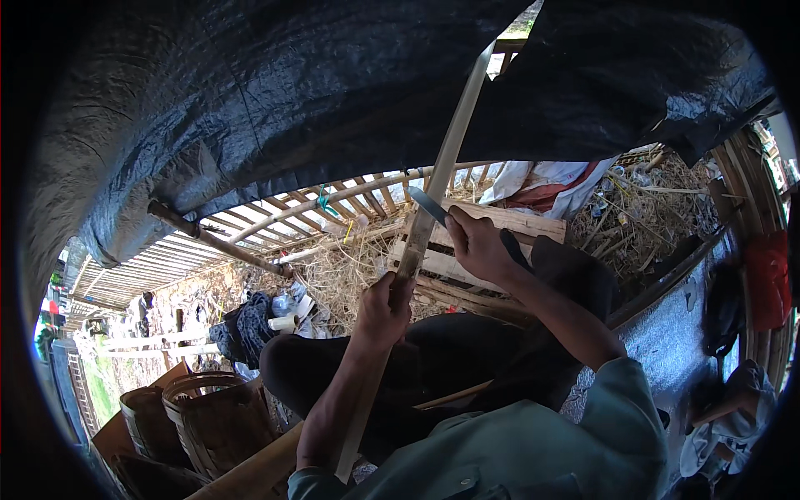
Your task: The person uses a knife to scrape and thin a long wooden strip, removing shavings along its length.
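Observation:
A long, pale bamboo strip (454, 137) runs from beside my lap up toward the dark sheeting overhead. My left hand (384, 310) is closed around its lower part, in front of my knees. Just above that grip, a knife (426, 202) lies slantwise across the strip, its grey blade appearing to touch it. The fingers of my right hand (482, 245) are wrapped around the knife's handle; a dark piece sticks out behind the fist. Below my left hand the strip continues down alongside my forearm.
Black plastic sheeting (333, 92) hangs low across the top. Beyond my knees are wooden boards (512, 221), dry straw-like litter (333, 275) and a slatted bamboo fence (192, 250). Woven baskets (217, 421) stand at lower left; a red item (765, 279) hangs at far right.

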Demonstrator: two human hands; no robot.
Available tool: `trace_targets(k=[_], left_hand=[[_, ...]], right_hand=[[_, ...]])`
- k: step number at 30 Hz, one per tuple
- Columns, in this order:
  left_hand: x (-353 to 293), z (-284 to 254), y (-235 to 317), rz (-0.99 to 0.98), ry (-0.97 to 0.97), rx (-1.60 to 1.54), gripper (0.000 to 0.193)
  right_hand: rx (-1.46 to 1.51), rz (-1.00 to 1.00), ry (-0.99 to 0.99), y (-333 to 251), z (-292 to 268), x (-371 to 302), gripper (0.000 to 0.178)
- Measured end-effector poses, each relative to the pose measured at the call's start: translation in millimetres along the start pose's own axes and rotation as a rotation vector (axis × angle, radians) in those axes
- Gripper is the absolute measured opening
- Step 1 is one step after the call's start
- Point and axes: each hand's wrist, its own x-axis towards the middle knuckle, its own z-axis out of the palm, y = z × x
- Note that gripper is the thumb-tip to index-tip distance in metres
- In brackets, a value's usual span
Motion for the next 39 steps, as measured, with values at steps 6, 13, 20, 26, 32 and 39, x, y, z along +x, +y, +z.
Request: trace_targets(k=[6, 13, 20, 26, 32, 39], left_hand=[[3, -2, 20, -0.092, -0.023, -0.048, 0.021], [7, -3, 30, -0.137, -0.047, -0.018, 0.021], [5, 4, 9, 0.082, 0.067, 0.077, 0.02], [3, 2, 19, -0.019, 0.001, 0.074, 0.025], [2, 2, 24, -0.059, -0.015, 0.039, 0.025], [0, 0, 21, -0.059, -0.027, 0.015, 0.025]], right_hand=[[0.045, 0.182, -0.009, 7, -6, 15, 0.016], [0.003, 0.3, 0.062, 5, -19, 28, 0.014], [-0.021, -0.198, 0.106, 3, 9, -3, 0.012], [0.0, 0.199, 0.026, 1, -2, 10, 0.016], [0.036, 0.161, 0.01, 3, -5, 13, 0.017], [0.012, 0.149, 0.093, 12, -13, 27, 0.019]])
